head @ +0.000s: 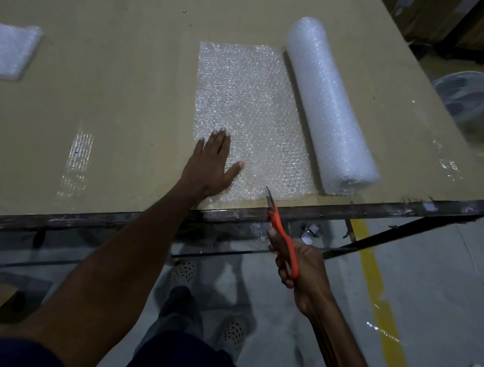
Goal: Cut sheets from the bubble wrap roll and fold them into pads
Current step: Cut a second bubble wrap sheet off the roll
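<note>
Pressing flat on the unrolled bubble wrap sheet (251, 118), the left hand (211, 167) has straight, spread fingers, palm down near the sheet's near-left corner. Right hand (297, 268) grips orange-handled scissors (282, 233), fingers curled round the handles; blades slightly parted, tips pointing away from the person, touching the sheet's near edge at the table (107, 107) rim. Bubble wrap roll (331, 106) lies on the table just right of the sheet and joined to it; long axis runs from far-left to near-right, near end close to the table edge. Sheet's long axis runs parallel to the roll. A folded pad (4, 49) sits well apart at the far left of the table. No readable writing or labels anywhere. Below the table: grey floor with a yellow line (382, 290), dotted shoes (184, 270), a fan (462, 93) on the right
</note>
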`<state>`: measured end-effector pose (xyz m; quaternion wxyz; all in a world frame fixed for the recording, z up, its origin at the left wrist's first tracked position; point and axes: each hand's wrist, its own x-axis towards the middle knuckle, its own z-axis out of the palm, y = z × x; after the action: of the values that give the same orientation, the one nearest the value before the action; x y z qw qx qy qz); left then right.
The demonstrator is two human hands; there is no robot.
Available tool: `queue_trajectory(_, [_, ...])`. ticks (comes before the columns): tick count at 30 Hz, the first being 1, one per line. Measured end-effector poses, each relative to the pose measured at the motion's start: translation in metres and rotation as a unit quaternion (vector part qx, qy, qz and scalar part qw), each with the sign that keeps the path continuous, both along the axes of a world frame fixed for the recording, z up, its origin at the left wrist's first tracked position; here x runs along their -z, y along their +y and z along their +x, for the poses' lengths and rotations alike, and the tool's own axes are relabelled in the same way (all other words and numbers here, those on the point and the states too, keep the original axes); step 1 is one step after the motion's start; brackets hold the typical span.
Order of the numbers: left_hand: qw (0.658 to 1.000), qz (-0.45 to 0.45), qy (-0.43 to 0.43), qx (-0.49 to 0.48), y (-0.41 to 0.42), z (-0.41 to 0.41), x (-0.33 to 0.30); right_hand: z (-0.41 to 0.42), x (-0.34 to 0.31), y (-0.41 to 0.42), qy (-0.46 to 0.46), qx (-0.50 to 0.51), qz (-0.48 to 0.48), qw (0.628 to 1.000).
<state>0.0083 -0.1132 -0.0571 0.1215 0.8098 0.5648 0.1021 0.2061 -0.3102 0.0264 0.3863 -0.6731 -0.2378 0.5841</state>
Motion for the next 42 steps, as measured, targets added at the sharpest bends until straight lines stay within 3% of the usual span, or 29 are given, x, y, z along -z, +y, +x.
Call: queue_trajectory(42, [1.000, -0.005, -0.002, 0.003, -0.005, -0.002, -0.005, -0.006, -0.004, 0.015, 0.000, 0.003, -0.004, 1.000])
